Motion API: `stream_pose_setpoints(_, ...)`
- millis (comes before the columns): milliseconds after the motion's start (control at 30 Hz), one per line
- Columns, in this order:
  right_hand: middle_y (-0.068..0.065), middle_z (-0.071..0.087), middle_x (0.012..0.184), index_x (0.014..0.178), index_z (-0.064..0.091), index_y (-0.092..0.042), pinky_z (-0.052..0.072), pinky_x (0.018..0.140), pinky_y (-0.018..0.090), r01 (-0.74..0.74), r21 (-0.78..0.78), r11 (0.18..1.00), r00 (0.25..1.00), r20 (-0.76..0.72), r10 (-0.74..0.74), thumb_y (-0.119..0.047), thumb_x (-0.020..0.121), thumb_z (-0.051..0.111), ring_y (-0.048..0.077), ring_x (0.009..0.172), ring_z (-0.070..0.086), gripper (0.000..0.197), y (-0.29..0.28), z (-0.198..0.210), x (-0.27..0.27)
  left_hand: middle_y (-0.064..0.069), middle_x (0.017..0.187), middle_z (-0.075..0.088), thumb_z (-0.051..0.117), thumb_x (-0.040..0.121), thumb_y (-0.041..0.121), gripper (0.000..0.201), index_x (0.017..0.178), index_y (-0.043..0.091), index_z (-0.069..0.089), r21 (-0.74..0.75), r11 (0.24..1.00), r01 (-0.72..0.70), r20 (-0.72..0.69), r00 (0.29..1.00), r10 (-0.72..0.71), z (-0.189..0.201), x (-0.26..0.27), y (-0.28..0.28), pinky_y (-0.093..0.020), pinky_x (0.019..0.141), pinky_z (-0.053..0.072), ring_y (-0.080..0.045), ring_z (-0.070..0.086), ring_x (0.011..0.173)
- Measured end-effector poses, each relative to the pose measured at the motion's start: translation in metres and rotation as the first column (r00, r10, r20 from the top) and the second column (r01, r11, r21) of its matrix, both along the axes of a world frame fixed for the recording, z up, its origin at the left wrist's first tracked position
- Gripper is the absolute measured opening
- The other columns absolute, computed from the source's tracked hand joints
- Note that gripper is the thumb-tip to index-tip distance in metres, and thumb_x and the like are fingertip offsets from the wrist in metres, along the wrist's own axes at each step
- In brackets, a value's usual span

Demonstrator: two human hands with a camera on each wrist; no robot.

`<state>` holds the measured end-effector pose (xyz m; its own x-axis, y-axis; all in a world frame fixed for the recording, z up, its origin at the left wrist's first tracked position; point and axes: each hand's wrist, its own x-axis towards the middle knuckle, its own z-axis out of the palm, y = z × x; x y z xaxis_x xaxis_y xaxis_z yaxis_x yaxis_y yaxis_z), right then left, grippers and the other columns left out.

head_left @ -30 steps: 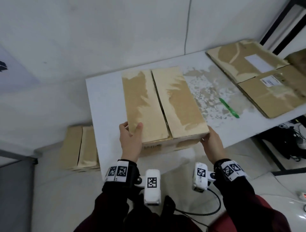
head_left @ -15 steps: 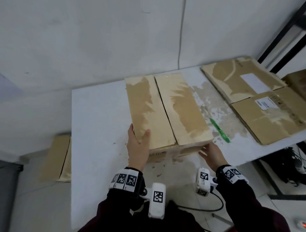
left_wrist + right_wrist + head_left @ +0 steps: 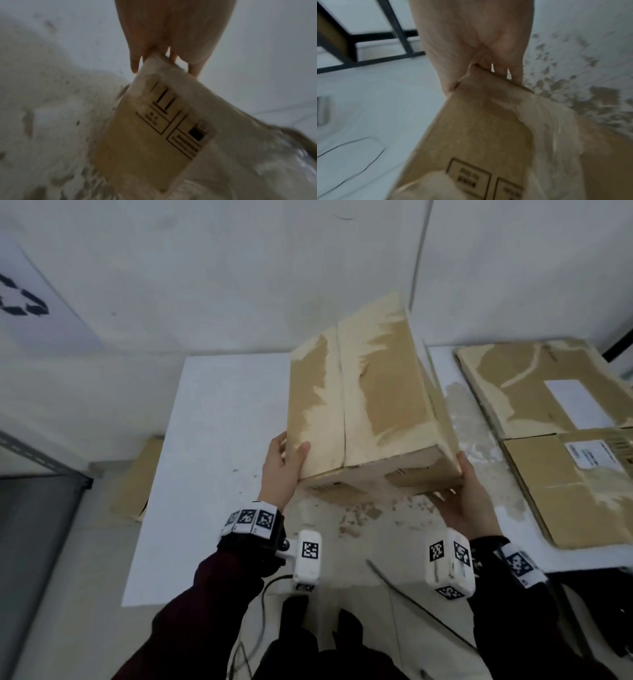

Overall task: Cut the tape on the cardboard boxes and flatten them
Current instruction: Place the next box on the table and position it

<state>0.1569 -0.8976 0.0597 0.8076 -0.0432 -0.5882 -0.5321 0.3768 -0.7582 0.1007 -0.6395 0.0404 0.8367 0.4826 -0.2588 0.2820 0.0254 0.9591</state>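
A closed cardboard box (image 3: 363,402) with torn, pale patches and a seam down its top is lifted at its near end and tilted above the white table (image 3: 219,412). My left hand (image 3: 282,470) grips its near left corner, thumb on top. My right hand (image 3: 464,498) holds the near right corner from below and the side. In the left wrist view the fingers (image 3: 195,67) clasp a corner of the box (image 3: 154,135), whose side bears printed marks. In the right wrist view the fingers (image 3: 447,83) wrap a box (image 3: 488,135) corner.
Flattened cardboard (image 3: 561,433) with white labels lies on the table's right part. The tabletop under the box is scuffed with paper residue (image 3: 370,511). Another box (image 3: 137,481) sits on the floor left of the table. A black frame (image 3: 368,40) stands to the right.
Both hands have raised the box's near end off the table and tilted it up; before it lay flat. The green cutter that lay right of the box is out of sight now.
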Motion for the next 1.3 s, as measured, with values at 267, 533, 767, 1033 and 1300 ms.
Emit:
stream_pose_setpoints(267,0.003,0.067,0.095,0.105,0.064,-0.008,0.05,0.07,0.033,0.099,-0.309,0.946,0.922,0.386,0.03,-0.035,0.085,0.065,0.018,0.086,0.062,0.033,0.036,0.043,-0.006,0.0,0.142,0.045,0.025,0.067,0.085,0.093,0.145,0.036,0.033,-0.217,0.942,0.255,-0.072,0.958,-0.276,0.058,-0.006,0.001,-0.048,0.106,0.036,-0.023,0.046,0.128)
stream_pose_setpoints(533,-0.01,0.064,0.114,0.125,0.06,-0.016,0.046,0.074,0.006,0.04,-0.505,0.862,0.681,0.645,0.346,-0.027,0.094,0.055,-0.01,0.099,0.058,0.033,0.082,0.06,-0.027,-0.012,0.129,0.061,0.052,0.081,0.061,0.066,0.129,0.016,0.056,-0.442,0.886,0.14,-0.035,0.984,-0.173,0.038,-0.02,0.02,-0.052,0.099,0.042,-0.032,0.057,0.118)
stream_pose_setpoints(767,-0.014,0.036,0.149,0.145,0.034,-0.031,0.032,0.111,0.041,-0.122,-0.788,0.603,0.281,0.555,0.783,-0.042,0.091,0.054,0.004,0.137,0.032,0.058,0.121,0.044,-0.046,-0.002,0.119,0.061,0.042,0.1,0.026,0.032,0.129,0.015,0.052,0.074,0.996,-0.055,-0.054,0.997,0.059,0.033,-0.055,0.076,-0.023,0.084,0.044,-0.017,0.059,0.107)
stream_pose_setpoints(1033,-0.012,0.034,0.151,0.142,0.037,-0.036,0.032,0.101,0.035,0.013,-0.95,0.311,0.024,0.312,0.95,-0.037,0.092,0.048,0.012,0.14,0.028,0.051,0.169,0.02,-0.063,0.005,0.133,0.054,0.04,0.1,0.033,0.038,0.133,0.017,0.05,0.55,0.828,-0.107,0.313,0.946,-0.085,0.105,-0.061,0.043,-0.018,0.102,0.037,-0.004,0.048,0.123)
stream_pose_setpoints(1300,0.004,0.055,0.135,0.126,0.059,-0.01,0.03,0.113,0.027,-0.256,-0.873,0.416,0.078,0.41,0.909,-0.015,0.088,0.063,0.014,0.134,0.038,0.039,0.142,-0.01,-0.055,-0.009,0.146,0.043,0.018,0.089,0.062,0.072,0.139,0.02,0.047,0.843,0.475,0.251,-0.22,0.968,-0.122,0.028,-0.064,0.04,-0.043,0.113,0.025,-0.024,0.032,0.138)
